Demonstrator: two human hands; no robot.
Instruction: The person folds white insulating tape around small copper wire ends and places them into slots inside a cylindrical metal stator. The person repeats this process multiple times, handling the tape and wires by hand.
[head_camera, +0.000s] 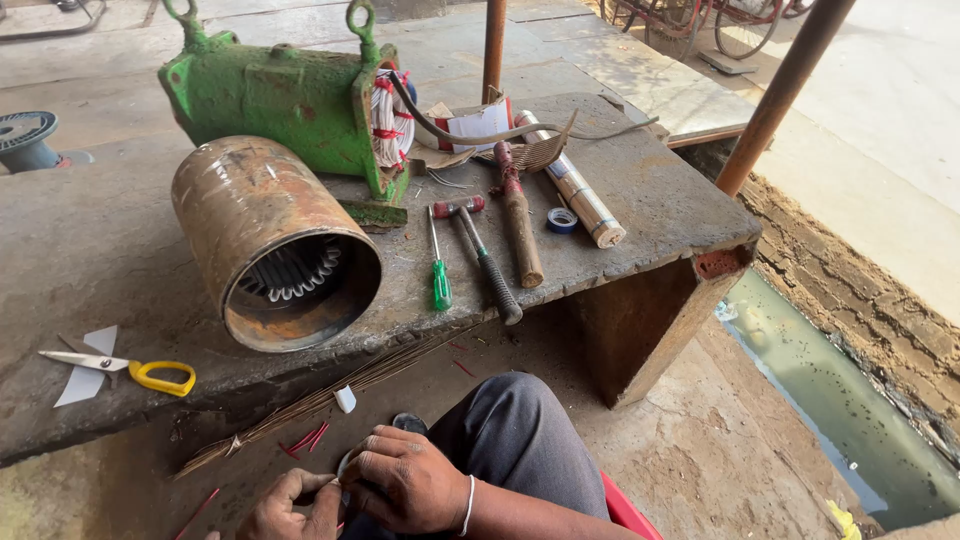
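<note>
i'm looking down at both hands low in the frame, close together over my lap. my right hand (405, 482), with a pale bangle on the wrist, is curled into a loose fist and seems to pinch a small dark round piece (408, 423) between it and the left; the view is too cramped there for me to say exactly what it is. my left hand (292, 505) sits just beside it, fingers bent inward and touching the same spot, so neither hand is spread open.

near the hands, on the ground, a bundle of thin brown wire strands (320, 398) runs up toward the slab edge, with red slivers (308, 438) and a small white scrap (345, 399) beside it.

on the concrete slab (90, 250) above, a rusty cylindrical stator housing (270, 240) lies on its side, pale windings visible in its open end. behind it stands a green motor casing (280, 100) with red-tied coils. to the right lie a green-handled screwdriver (438, 265), a hammer (482, 258), a wooden-handled tool (520, 220), a roll of blue tape (562, 220) and a rolled paper tube (580, 195). yellow-handled scissors (125, 368) rest at the left on white paper.
</note>
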